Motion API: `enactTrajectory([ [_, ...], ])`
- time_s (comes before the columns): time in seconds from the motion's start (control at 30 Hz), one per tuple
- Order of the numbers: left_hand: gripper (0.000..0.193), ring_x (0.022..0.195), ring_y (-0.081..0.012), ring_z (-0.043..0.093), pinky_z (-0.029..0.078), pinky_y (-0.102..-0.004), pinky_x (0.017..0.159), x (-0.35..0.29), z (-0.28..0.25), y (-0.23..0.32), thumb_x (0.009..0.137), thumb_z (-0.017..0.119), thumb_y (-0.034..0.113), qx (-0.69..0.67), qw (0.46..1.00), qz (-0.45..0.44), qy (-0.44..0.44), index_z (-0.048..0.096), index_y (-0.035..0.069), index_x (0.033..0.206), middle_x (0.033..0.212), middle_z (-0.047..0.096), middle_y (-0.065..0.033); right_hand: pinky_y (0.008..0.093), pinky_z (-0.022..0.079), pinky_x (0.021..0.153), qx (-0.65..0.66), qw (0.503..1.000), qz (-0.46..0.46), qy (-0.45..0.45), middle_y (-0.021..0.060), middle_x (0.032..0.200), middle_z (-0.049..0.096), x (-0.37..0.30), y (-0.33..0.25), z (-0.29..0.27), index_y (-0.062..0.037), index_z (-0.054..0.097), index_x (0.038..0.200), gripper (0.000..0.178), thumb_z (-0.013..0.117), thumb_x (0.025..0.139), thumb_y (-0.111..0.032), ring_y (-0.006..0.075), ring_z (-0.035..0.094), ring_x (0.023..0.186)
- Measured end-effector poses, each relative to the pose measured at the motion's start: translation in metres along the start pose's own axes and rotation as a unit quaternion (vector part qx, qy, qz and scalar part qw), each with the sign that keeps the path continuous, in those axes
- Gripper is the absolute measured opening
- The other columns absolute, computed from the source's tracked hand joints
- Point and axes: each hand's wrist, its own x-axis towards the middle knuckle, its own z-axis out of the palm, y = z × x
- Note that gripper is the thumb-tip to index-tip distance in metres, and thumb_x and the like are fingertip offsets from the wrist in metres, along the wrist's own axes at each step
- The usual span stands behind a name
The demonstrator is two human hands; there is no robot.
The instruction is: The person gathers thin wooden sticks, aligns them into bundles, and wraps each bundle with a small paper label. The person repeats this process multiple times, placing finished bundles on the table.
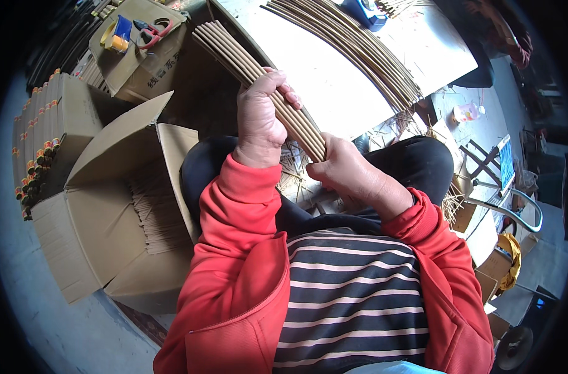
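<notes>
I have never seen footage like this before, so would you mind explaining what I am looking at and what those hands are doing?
There is no machine here. A camera worn on a seated person's head looks down at their own hands, and its fisheye lens bends straight edges. The left hand and right hand together grip a bundle of thin tan sticks. More such sticks lie fanned on the white table ahead. To the person's left, an open cardboard box holds further sticks, and a closed box carries red scissors.

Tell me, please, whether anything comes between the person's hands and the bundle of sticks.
Nothing visible does: the left hand and the right hand both grip the bundle of tan sticks directly.
</notes>
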Motion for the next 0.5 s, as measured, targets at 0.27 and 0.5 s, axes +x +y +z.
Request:
enactTrajectory([
  [0.27,0.014,0.054,-0.0147,0.051,0.045,-0.0291,0.051,0.002,-0.001,0.001,0.077,0.063,0.005,-0.087,0.995,-0.032,-0.049,0.053,0.012,0.084,0.063,0.051,-0.0024,0.0245,0.042,0.04,0.129,0.986,0.069,-0.085,0.0046,0.061,0.054,-0.003,-0.004,-0.003,-0.0003,0.05,0.085,0.018,0.061,0.071,-0.003,0.0112,0.051,0.043],
  [0.5,0.019,0.053,-0.014,0.05,0.046,-0.0285,0.053,-0.005,-0.001,-0.016,0.077,0.066,0.008,-0.039,0.999,-0.022,-0.001,0.05,0.013,0.085,0.063,0.05,-0.0025,0.0315,0.047,0.052,-0.102,0.994,-0.006,0.046,0.0118,0.064,0.057,0.005,0.003,0.0,0.0035,0.05,0.09,0.023,0.06,0.071,-0.006,0.0187,0.059,0.057],
])
